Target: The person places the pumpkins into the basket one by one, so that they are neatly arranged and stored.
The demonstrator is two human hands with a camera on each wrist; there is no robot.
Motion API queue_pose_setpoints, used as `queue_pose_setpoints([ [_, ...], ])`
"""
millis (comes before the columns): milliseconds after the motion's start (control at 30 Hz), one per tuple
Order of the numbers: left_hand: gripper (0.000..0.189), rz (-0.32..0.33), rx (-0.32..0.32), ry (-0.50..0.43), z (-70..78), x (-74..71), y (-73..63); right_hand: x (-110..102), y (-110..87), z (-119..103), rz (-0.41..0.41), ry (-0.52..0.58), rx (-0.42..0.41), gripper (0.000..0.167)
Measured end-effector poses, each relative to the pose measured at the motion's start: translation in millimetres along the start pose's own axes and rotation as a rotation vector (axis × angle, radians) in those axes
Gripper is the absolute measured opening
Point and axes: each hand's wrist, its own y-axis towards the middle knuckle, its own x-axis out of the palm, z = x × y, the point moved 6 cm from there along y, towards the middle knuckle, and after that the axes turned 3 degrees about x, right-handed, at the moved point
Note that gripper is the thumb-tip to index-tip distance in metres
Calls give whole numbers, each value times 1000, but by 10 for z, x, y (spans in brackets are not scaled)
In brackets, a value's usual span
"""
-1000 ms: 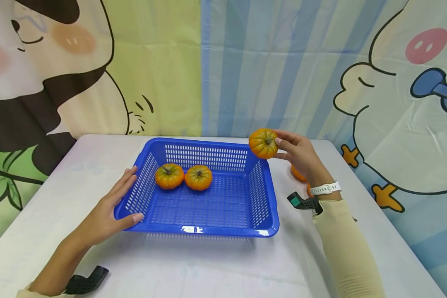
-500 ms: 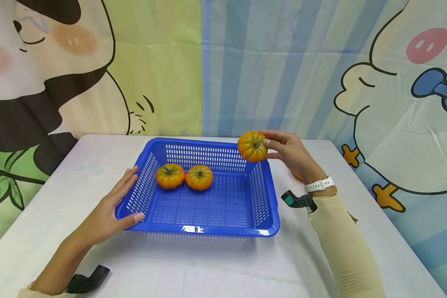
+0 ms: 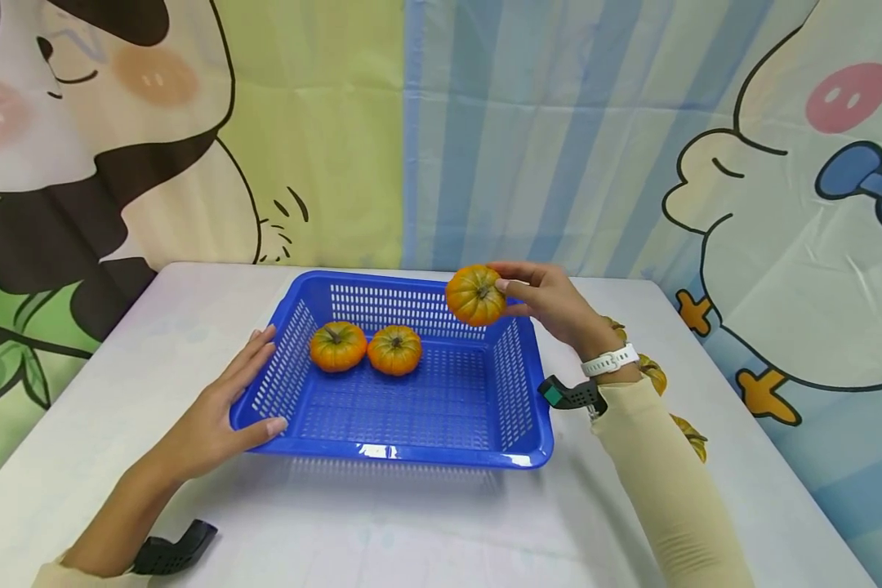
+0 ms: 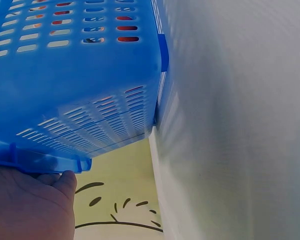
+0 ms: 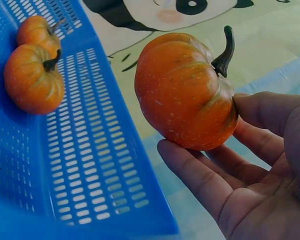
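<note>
- Right hand (image 3: 547,300): grasps the held pumpkin (image 5: 182,92), thumb near the stem (image 5: 226,52), fingers on the opposite side; a light, steady pinch should suit the round, smooth skin.
- The pumpkin appears over the back right corner of the blue basket (image 3: 382,452); exact height cannot be told. Best keep it well above the rim while crossing, fingers included.
- Its stem tilts toward the person; a small wrist turn would let it sit upright.
- Left hand (image 3: 209,425): rests, loosely extended, at the basket's left end, thumb over the front corner; enough, probably, to brace it.
- Inside, the left pumpkin (image 3: 338,347) and its neighbour (image 3: 395,351) sit close together; favouring the right half would avoid bumps.
- Right arm: mind the loose pumpkins (image 3: 689,437) beside it on the counter (image 3: 382,531).
</note>
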Motion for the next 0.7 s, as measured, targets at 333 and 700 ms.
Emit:
queue_pose_setpoints([
  [333,92,-5,16,-25,-12,9,11,159,130,49,-51,-43,75,42],
  [700,92,-3,12,-21,-9,4,4,289,248,124,-78,-10,124,39],
])
